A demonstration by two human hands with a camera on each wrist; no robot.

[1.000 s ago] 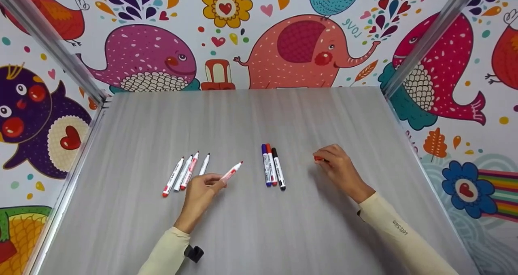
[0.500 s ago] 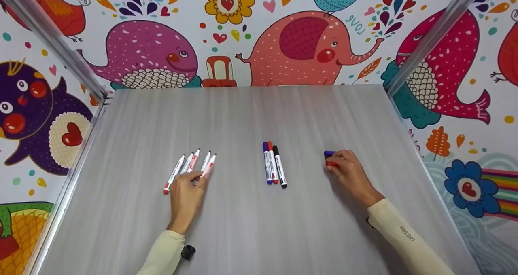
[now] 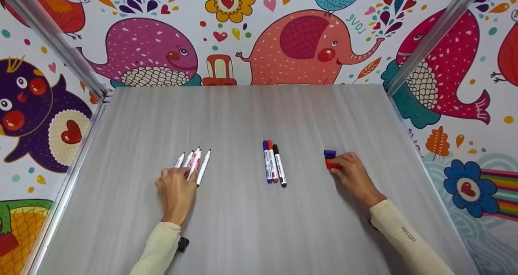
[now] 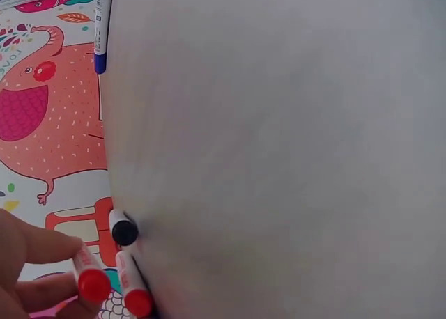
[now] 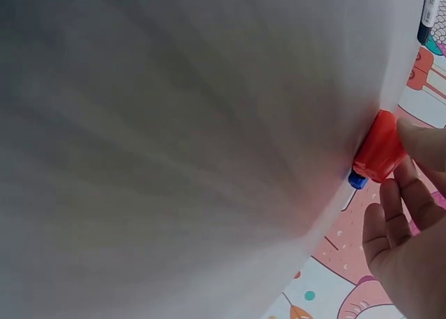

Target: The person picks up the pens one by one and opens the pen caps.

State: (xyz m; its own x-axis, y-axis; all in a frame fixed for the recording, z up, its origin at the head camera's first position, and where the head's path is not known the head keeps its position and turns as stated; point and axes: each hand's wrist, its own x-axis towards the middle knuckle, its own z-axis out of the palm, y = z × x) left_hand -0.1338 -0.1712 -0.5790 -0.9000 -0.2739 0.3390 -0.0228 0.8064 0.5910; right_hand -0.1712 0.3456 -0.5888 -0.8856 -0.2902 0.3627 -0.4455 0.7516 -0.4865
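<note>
My left hand (image 3: pixel 176 194) pinches an uncapped red marker (image 4: pixel 90 278) above a row of uncapped white-barrelled markers at the left of the table. Just right of its fingers lies an uncapped black marker (image 3: pixel 204 166). Farther left, another uncapped marker (image 3: pixel 179 160) shows its tip, the rest hidden behind the hand. My right hand (image 3: pixel 357 177) pinches a red marker cap (image 5: pixel 380 146) at the table surface. Beside it lie a blue cap (image 3: pixel 330 153) and a black cap (image 3: pixel 330 157). Whether more than one red cap is there, I cannot tell.
In the middle of the grey table (image 3: pixel 243 218) lie three capped markers: a blue one (image 3: pixel 267 161), a red one (image 3: pixel 272 161) and a black one (image 3: pixel 279 166). Patterned walls and metal posts bound the table at the back and sides.
The left hand has carried the red marker leftward to the other uncapped ones. My right hand has moved slightly right and down, setting the red cap beside the blue and black caps.
</note>
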